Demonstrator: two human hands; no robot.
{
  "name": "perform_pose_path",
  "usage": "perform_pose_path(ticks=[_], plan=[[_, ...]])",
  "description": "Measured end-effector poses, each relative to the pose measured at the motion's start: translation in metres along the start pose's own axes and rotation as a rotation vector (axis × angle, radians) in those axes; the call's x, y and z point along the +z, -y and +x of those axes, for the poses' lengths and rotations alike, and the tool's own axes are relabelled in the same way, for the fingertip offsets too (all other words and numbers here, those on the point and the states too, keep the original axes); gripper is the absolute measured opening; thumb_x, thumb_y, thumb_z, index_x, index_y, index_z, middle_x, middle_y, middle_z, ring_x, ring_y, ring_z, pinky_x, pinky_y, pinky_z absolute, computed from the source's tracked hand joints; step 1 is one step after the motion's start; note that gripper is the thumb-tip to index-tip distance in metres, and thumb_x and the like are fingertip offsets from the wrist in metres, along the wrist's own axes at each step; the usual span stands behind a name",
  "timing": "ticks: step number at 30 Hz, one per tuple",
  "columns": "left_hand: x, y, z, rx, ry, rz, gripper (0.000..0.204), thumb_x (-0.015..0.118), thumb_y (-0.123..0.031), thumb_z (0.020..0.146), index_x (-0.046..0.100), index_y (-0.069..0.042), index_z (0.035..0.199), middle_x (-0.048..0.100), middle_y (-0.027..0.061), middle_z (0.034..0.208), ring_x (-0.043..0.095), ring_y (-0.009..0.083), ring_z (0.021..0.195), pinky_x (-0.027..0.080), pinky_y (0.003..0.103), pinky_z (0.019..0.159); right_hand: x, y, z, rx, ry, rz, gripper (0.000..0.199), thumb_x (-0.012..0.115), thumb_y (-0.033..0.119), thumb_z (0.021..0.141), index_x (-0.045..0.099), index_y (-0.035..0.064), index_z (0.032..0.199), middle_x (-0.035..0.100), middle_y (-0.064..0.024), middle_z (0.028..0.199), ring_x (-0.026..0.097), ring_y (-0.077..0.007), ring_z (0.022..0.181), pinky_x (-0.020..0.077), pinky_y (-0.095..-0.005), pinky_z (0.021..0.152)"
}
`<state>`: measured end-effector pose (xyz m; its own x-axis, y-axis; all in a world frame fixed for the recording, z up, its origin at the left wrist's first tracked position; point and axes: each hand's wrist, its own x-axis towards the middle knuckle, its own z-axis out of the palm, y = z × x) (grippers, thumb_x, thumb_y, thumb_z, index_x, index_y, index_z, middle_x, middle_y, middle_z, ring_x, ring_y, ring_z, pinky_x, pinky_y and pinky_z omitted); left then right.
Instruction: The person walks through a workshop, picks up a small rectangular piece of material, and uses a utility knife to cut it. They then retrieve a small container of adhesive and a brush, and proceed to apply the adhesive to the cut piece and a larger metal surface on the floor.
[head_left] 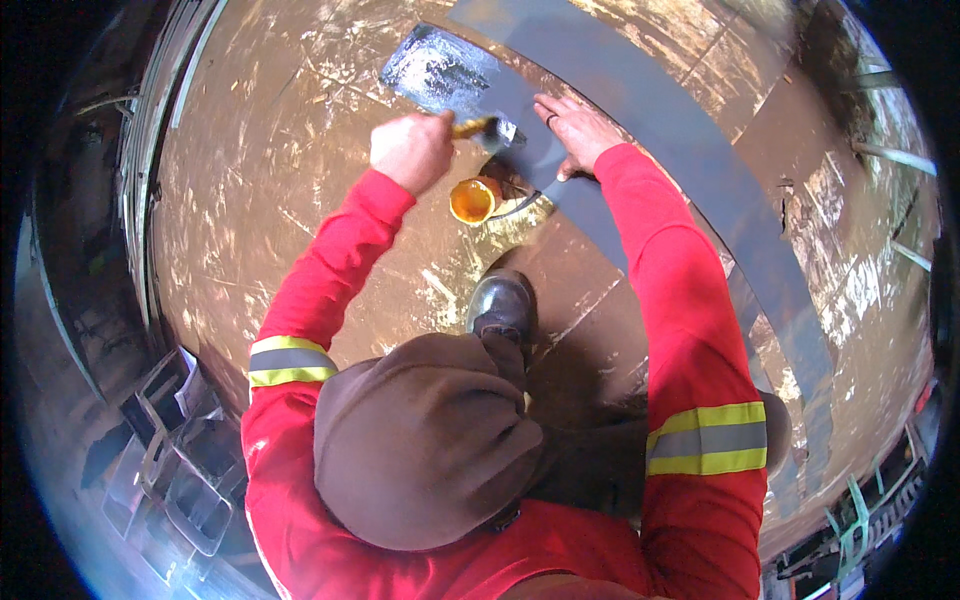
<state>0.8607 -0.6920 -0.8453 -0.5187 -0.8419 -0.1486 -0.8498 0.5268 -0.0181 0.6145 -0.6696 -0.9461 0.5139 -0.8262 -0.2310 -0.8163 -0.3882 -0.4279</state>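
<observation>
My left hand (412, 150) is closed around the yellow handle of a paintbrush (470, 129). Its dark bristles point right, over a grey flat strip (515, 100). A patch at the strip's far left end is shiny and mottled blue-white. My right hand (580, 130) lies on the strip with its fingers stretched out, to the right of the brush. Just below the brush stands a small round cup (473, 203) with an orange-yellow inside. Beside the cup, against the strip's near edge, is a dark curved thing that I cannot make out.
A second long grey strip (700, 120) curves along the right side of the brown, paint-smeared surface (260, 170). My dark boot (502, 302) is close below the cup. Long metal bars (150, 200) run along the left edge. Metal frames (195, 510) stand at the lower left.
</observation>
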Motion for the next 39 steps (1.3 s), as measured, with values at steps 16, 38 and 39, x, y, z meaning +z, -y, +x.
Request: perform_pose_path(ticks=[16, 38, 39], plan=[[-0.066, -0.014, -0.076, 0.148, 0.202, -0.009, 0.012, 0.062, -0.021, 0.078, 0.063, -0.01, 0.08, 0.06, 0.0103, 0.065, 0.061, 0.0289, 0.059, 0.047, 0.04, 0.052, 0.021, 0.004, -0.021, 0.016, -0.182, 0.025, 0.08, 0.084, 0.017, 0.052, 0.052, -0.0004, 0.123, 0.039, -0.0138, 0.139, 0.037, -0.0292, 0.128, 0.0368, -0.0364, 0.105], [-0.02, 0.035, -0.117, -0.24, 0.213, -0.799, 0.02, 0.066, -0.021, 0.081, 0.064, -0.001, 0.086, 0.065, 0.0115, 0.069, 0.064, 0.0171, 0.066, 0.048, 0.03, 0.062, 0.016, 0.007, -0.026, 0.079, -0.153, -0.02, 0.08, 0.084, 0.019, 0.052, 0.054, 0.0041, 0.124, 0.043, -0.0115, 0.127, 0.04, -0.0278, 0.122, 0.0411, -0.0365, 0.101], [-0.018, 0.038, -0.119, -0.253, 0.199, -0.851, 0.019, 0.067, -0.019, 0.082, 0.064, -0.001, 0.087, 0.065, 0.0102, 0.07, 0.063, 0.015, 0.068, 0.048, 0.029, 0.063, 0.015, 0.008, -0.026, 0.078, -0.145, -0.028, 0.079, 0.084, 0.02, 0.052, 0.054, 0.0043, 0.124, 0.044, -0.0112, 0.126, 0.04, -0.0276, 0.121, 0.041, -0.0364, 0.101]])
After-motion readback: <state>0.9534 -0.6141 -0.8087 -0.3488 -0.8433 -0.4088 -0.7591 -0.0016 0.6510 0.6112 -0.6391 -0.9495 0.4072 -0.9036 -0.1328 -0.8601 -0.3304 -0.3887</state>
